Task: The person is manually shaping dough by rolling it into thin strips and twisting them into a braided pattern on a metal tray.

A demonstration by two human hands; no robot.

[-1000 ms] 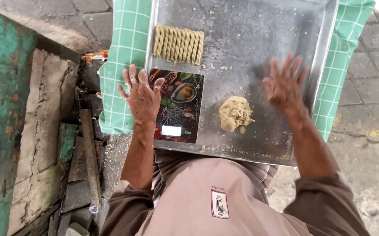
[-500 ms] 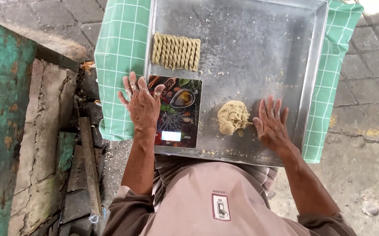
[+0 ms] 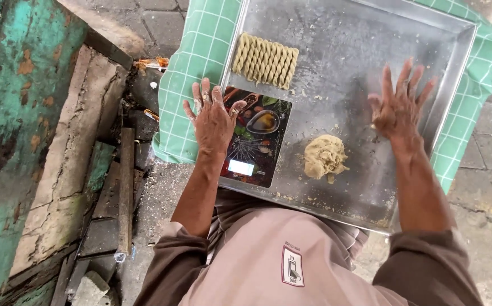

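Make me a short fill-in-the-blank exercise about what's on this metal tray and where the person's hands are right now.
1. The left hand rests on the edge of the kitchen ____, which has a picture-printed top.
2. The lump of dough lies on the metal tray, apart from the open ____ hand.
3. The row of twisted dough pieces sits near the tray's far ____ corner.
4. Under the tray lies a checked cloth coloured ____.

Missing words: scale; right; left; green
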